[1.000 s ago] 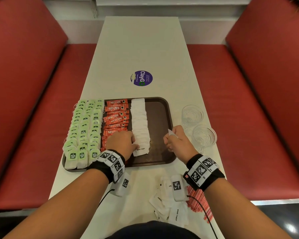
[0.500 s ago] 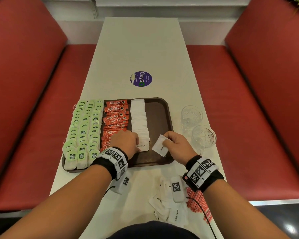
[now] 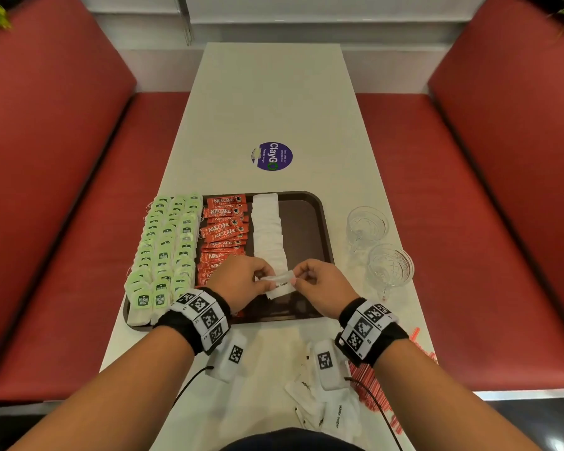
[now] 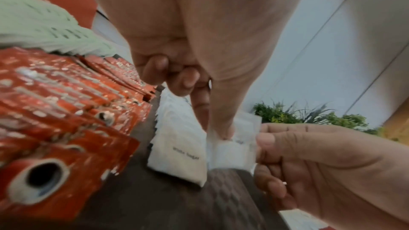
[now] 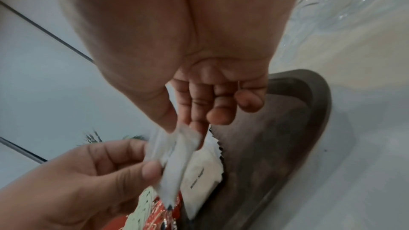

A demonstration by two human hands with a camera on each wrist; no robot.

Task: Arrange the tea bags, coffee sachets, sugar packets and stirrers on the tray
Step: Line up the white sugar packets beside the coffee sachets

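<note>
Pinching one sugar packet [image 3: 280, 283] between your left hand [image 3: 241, 283] and right hand [image 3: 319, 288] above the tray's [image 3: 319, 229] six-o'clock edge, you look set to lay it ending the white row [image 3: 267, 229].

Pale counter [image 3: 267, 102] ran between red seats; bore brown tray [image 3: 319, 255], purple sticker [image 3: 272, 156], two glass cups [image 3: 367, 224] right, loose sugar packets [image 3: 310, 408] and red stirrers [image 3: 368, 382] near.
</note>
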